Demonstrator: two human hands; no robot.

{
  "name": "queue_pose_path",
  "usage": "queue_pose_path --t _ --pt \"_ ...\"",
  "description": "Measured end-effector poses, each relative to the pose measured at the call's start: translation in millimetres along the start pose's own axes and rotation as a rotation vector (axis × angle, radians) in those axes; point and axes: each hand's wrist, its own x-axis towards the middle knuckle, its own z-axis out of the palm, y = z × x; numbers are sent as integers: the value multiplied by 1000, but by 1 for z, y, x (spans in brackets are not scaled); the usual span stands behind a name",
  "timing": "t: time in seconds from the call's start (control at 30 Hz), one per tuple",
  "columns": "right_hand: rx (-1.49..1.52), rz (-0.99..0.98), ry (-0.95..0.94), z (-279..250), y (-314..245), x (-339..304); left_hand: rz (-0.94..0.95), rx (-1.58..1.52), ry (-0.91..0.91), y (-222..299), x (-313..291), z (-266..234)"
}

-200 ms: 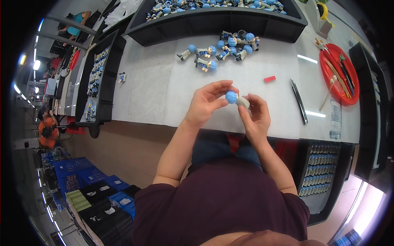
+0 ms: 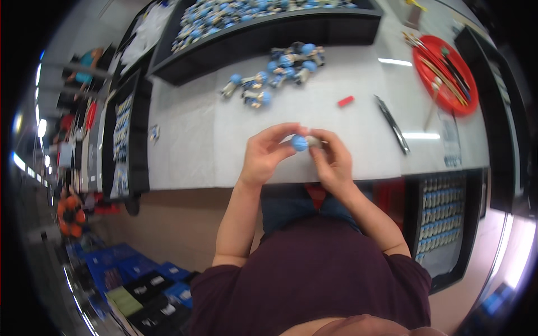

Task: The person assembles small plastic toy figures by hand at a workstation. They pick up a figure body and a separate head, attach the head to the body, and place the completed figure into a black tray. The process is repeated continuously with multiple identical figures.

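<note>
A small figurine (image 2: 300, 143) with a blue head is held between my two hands above the near part of the white tabletop (image 2: 235, 145). Thumb and fingers of my left hand (image 2: 263, 155) close around the blue head. My right hand (image 2: 336, 165) pinches the pale grey body, which its fingers mostly cover. Farther off, a loose cluster of similar blue-headed figurines (image 2: 288, 60) lies on the table. A small red block (image 2: 346, 101) and a dark pen-like tool (image 2: 392, 124) rest to the right.
A black bin (image 2: 269, 35) full of figurines stands at the back. Another black tray (image 2: 143, 117) is on the left. To the right sits a red dish (image 2: 472, 106) with brushes. Below the table's right side is a black tray (image 2: 471, 241) with rows of figurines.
The whole view has shifted and tilted, and is slightly blurred. My hands keep hold of the figurine, whose grey body is now more covered by my right fingers.
</note>
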Motion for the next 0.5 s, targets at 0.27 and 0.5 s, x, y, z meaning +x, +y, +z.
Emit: queue_pose_path --t 0.27,0.5 --pt "-355 -374 271 -107 -50 -23 156 129 -149 -25 -6 38" --pt "-1052 -38 1192 -343 -45 -186 -14 414 33 -55 -3 52"
